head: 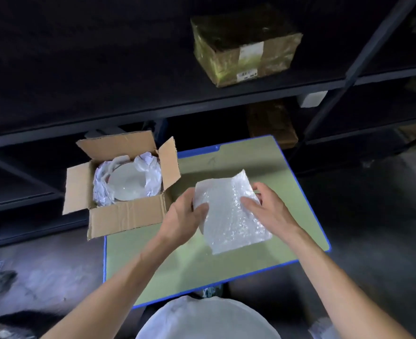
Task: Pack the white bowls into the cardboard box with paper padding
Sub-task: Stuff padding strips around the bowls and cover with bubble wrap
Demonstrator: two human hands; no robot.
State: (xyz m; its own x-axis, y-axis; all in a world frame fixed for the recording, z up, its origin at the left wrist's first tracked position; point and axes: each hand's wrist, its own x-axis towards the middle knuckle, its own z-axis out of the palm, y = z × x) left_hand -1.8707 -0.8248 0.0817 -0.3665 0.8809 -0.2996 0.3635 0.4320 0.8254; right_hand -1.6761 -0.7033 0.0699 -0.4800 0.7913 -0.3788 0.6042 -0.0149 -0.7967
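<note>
An open cardboard box (126, 216) sits at the left edge of a green table (226, 260). Inside it a white bowl (126, 183) lies ringed by crumpled white paper padding (150, 167). To the right of the box, both hands hold a sheet of bubble wrap (229, 214) above the table. My left hand (185, 216) grips the sheet's left edge, thumb on top. My right hand (268, 206) holds its right side, fingers spread over the sheet. I cannot tell whether anything is wrapped inside it.
Dark metal shelving (202, 104) runs behind the table, with a taped parcel (246, 45) on the upper shelf and another brown parcel (270, 123) below. The table has a blue rim (309, 204). Grey floor surrounds it. A white rounded shape (207, 319) is at the bottom edge.
</note>
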